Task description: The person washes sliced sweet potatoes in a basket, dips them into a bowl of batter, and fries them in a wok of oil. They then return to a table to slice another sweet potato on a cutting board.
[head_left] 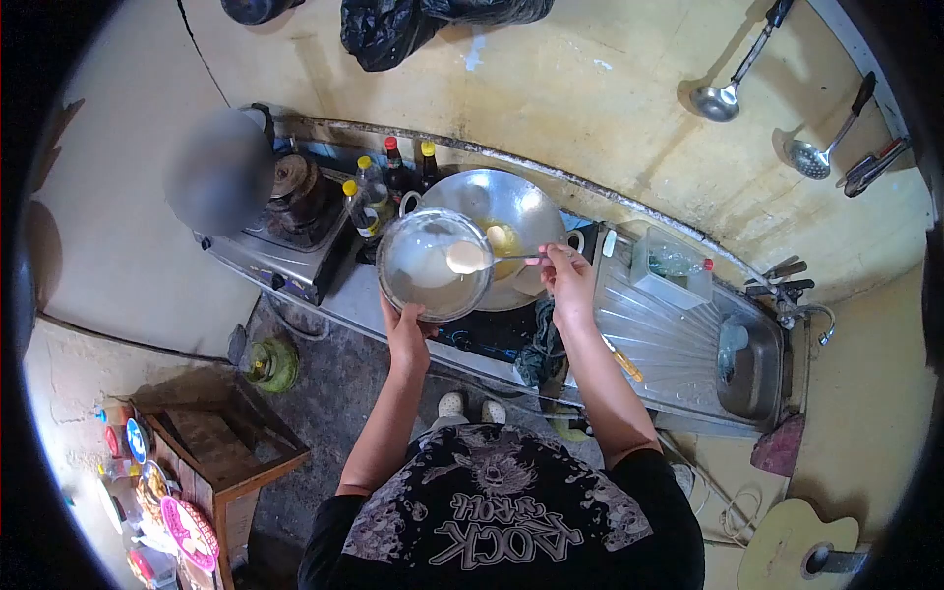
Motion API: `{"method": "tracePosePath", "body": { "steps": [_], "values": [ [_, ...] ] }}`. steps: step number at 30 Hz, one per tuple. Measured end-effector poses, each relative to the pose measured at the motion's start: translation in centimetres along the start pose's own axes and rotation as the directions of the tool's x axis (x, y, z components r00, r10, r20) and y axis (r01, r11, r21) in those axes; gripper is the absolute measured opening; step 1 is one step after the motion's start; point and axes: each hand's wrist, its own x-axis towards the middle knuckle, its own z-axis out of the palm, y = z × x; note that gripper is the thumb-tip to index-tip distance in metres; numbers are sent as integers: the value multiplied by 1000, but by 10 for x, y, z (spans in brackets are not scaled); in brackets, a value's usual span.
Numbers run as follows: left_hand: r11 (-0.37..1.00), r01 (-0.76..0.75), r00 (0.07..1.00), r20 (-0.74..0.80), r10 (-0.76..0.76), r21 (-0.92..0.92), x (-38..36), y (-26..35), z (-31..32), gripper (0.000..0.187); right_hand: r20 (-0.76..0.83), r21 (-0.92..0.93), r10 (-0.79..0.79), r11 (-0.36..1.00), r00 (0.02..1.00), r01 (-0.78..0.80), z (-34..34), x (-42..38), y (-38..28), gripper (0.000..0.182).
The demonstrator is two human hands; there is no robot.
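My left hand (pixel 406 332) grips a metal bowl (pixel 387 285) from below and at its rim. Pale, thin batter (pixel 428 275) lies in that bowl. Between the fingers of my right hand (pixel 570 280) is the handle of a metal spoon (pixel 519 258), which reaches left over the bowl. At its end is a pale, rounded piece (pixel 464 258), seemingly coated in batter; the spoon's head is hidden by it. Partly behind the bowl, a large wok (pixel 521 192) holds yellowish oil and a pale piece (pixel 500 237) of food.
Several bottles (pixel 366 211) stand left of the wok, near a stove (pixel 265 258) with a dark pot (pixel 295 182). Rightward are a clear plastic container (pixel 678 275), a ribbed metal drainboard (pixel 629 315) and a sink (pixel 752 383). A dark cloth (pixel 539 359) hangs at the counter's front.
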Motion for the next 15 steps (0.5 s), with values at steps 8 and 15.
{"method": "tracePosePath", "body": {
  "steps": [8, 15],
  "values": [
    [999, -37, 991, -131, 38, 12, 29, 2, -21, 67, -89, -11, 8, 1000, 996, -9, -15, 46, 15, 15],
    [999, -53, 988, -147, 53, 6, 30, 15, -30, 59, -168, -259, -47, 966, 985, 2, -53, 94, 63, 17]
  ]
}}
